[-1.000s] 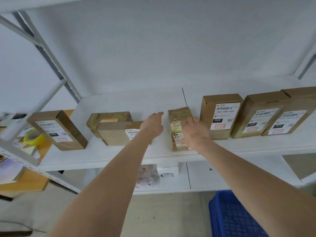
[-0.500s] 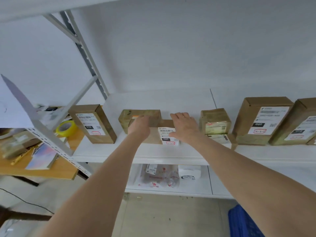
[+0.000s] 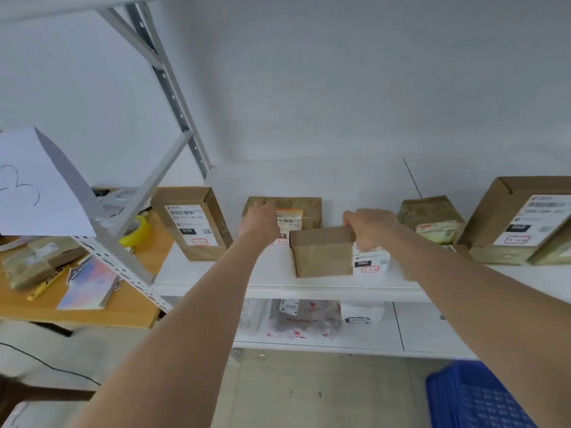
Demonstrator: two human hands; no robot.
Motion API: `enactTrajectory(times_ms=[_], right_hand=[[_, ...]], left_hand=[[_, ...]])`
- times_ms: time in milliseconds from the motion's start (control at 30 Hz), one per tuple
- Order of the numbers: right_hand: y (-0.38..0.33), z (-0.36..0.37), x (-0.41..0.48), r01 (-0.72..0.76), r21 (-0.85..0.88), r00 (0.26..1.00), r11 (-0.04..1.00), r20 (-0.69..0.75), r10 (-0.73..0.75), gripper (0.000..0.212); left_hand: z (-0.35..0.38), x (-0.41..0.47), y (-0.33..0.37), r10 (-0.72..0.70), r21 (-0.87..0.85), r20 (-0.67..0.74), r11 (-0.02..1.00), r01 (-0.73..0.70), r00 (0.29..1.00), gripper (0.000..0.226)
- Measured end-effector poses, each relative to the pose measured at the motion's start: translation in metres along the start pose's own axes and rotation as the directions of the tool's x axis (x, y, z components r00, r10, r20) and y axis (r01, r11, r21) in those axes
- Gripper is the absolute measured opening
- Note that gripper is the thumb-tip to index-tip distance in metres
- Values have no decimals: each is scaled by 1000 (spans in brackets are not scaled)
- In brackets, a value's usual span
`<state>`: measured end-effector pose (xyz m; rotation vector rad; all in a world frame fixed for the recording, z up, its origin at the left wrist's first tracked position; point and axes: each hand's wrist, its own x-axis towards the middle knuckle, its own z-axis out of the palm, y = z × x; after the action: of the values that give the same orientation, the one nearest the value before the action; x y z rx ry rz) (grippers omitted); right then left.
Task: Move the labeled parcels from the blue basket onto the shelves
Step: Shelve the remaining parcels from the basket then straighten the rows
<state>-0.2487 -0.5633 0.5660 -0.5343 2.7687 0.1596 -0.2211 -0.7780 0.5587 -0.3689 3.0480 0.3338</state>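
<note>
The blue basket [image 3: 482, 396] sits low on my right. At the front of the shelf [image 3: 216, 284], my right hand [image 3: 370, 227] has its fingers [image 3: 350, 220] curled over the 060 box [image 3: 321, 254], whose long axis runs along the edge. Just behind it, my left hand [image 3: 261, 223] hooks the taped parcel [image 3: 310, 206] by its top corner. The 010 box [image 3: 191, 223] crowds the left.

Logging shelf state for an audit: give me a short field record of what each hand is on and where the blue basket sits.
left hand: on the top left corner of the taped parcel; grip unclear
right hand: curled over the top of the brown box labeled 060
both parcels: on the shelf
blue basket: lower right, below the shelves
</note>
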Motion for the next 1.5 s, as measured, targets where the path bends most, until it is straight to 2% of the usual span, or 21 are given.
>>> enactTrajectory(times_ms=[133,333,467,567,667,800,900,1100,1200,1500], right_hand=[[9,5,-8,-34,27,999,999,9,34,47],[13,8,-14,-115,44,988,992,-101,119,43],[12,10,-16,-145,57,985,988,-84,150,44],[7,8,-11,-116,42,991,992,-64,119,60],[-2,10,-2,-50,116,996,992,-70,59,76],[-10,15,5,-8,180,991,984,-129,32,56],[-8,15,9,-36,185,989,982,-136,62,50],[-9,12,12,-94,209,983,973,-133,124,46],[-9,10,14,-96,236,986,967,-114,125,47],[-12,10,11,-44,260,991,965,-111,75,47]], left_hand=[[-4,0,5,-28,-7,-6,1000,28,1000,53],[-4,-4,3,-68,-24,2,997,68,998,43],[-1,-6,5,-67,-21,12,997,68,998,50],[0,-6,9,-61,0,22,998,61,998,53],[4,0,20,-13,42,59,999,11,998,53],[17,12,32,137,89,98,985,-146,986,75],[22,22,33,170,192,139,962,-195,975,84],[20,34,33,155,369,116,911,-187,981,77],[21,44,33,132,362,109,918,-163,985,62],[21,52,11,140,281,176,941,-186,974,61]])
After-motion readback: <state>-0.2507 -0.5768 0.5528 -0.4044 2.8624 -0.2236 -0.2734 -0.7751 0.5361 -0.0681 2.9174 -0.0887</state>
